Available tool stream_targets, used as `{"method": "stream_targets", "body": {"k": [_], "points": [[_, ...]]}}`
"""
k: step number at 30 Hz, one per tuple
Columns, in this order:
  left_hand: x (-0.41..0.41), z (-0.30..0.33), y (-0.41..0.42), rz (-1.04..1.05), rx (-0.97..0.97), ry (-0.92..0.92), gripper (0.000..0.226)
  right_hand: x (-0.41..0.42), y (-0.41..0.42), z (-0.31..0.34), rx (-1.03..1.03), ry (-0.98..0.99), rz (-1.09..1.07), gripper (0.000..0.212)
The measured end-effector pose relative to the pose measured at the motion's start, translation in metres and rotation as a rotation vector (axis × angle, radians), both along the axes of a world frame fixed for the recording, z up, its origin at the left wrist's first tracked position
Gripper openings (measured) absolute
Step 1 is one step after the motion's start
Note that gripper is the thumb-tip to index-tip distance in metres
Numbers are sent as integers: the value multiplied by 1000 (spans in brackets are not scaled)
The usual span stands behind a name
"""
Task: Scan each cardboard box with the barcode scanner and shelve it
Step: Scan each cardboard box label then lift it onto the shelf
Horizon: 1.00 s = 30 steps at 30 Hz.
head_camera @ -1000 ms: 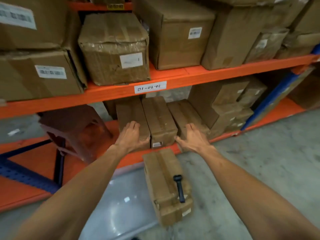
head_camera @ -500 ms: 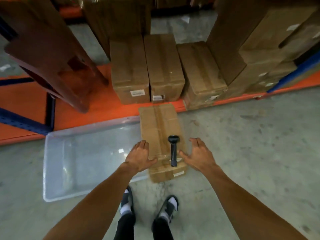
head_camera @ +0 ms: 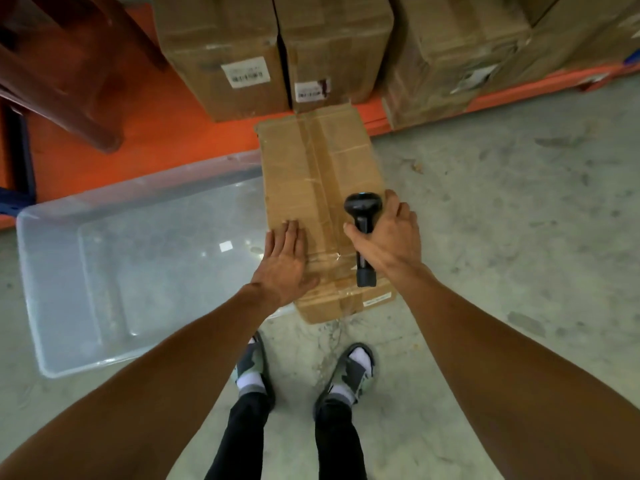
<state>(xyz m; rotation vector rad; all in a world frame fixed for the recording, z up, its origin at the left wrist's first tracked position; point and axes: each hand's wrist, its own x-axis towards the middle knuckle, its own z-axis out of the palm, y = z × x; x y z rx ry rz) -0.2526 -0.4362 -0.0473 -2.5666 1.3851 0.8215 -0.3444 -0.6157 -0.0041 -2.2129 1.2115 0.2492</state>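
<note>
- The right hand [head_camera: 388, 242] curls round the handle of the black barcode scanner [head_camera: 363, 233], which lies on top of the cardboard box [head_camera: 311, 174].
- The left hand [head_camera: 284, 261] rests flat, fingers straight, on the same box, just left of the scanner.
- Left of that hand lies a clear plastic bin [head_camera: 104, 237] on the floor.
- Beyond both hands, labelled boxes [head_camera: 225, 53] sit on the orange shelf [head_camera: 156, 133].

- Looked like a warehouse or stockroom.
- Orange steel racking [head_camera: 166, 140] at floor level, stacked with taped, labelled cartons [head_camera: 221, 46].
- Bare concrete floor [head_camera: 519, 237].
- Clear plastic tote [head_camera: 52, 271] beside the rack.
</note>
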Motion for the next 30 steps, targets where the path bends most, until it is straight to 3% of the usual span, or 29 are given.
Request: {"method": "stream_targets", "body": {"k": [2,8,12,17,25,30], "points": [[-4,-7,0,22,17,-8,104,5,1,-7,50,-41,-47,87],[10,-2,8,143,-124,254,101,-5,6,9,203,-162,-171,69],[23,10,-5,68,-139,210,87,-35,15,24,268,-409,-328,65],[52,45,-45,17,-330,119,68,-68,37,33,265,-658,-548,62],[117,101,-66,116,-393,223,57,-59,40,66,249,-750,-691,65],[125,110,-83,-60,-406,73,63,-39,27,70,221,-809,-611,59]]}}
